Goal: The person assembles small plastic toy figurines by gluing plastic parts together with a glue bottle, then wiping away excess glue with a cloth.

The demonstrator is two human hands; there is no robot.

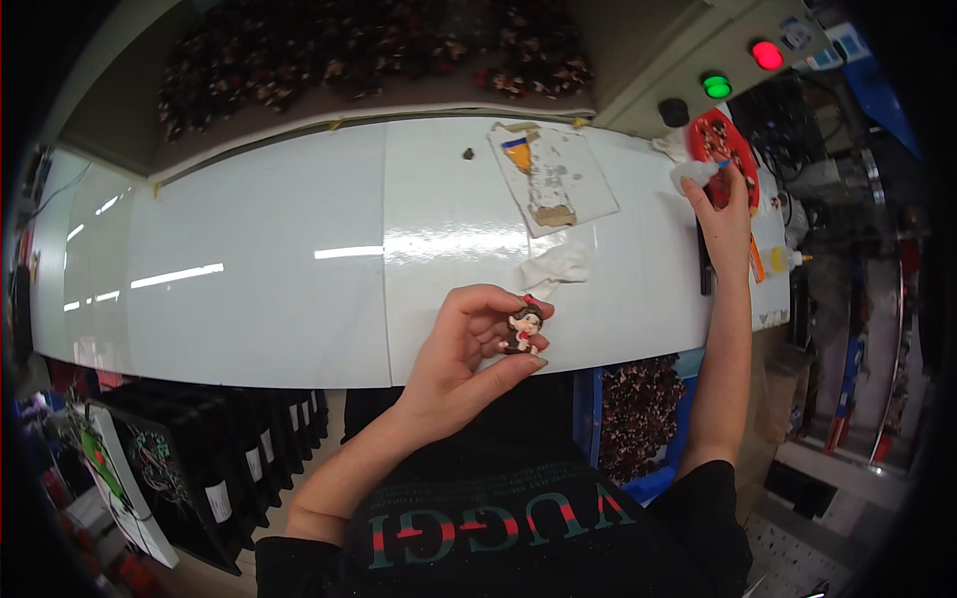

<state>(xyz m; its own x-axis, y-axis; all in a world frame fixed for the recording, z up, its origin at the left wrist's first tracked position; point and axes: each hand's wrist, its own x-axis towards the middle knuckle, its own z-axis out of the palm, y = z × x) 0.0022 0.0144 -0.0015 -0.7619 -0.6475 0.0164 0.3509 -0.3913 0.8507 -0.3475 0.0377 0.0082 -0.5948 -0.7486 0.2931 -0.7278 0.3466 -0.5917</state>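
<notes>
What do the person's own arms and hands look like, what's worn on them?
Both forearms are bare. The left hand and right hand wear no gloves, and I can see no rings or watch. Short black sleeves end near the elbows, part of a black shirt with red and green stripes.

A small factory assembly bench: a long glossy white worktable [249, 249], heaps of small dark figurines in a trough [359, 50] behind it, and a grey control box with red and green lamps [743, 70].

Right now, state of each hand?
Left hand: closed on a small figurine.
Right hand: closed on a small white bottle.
</notes>
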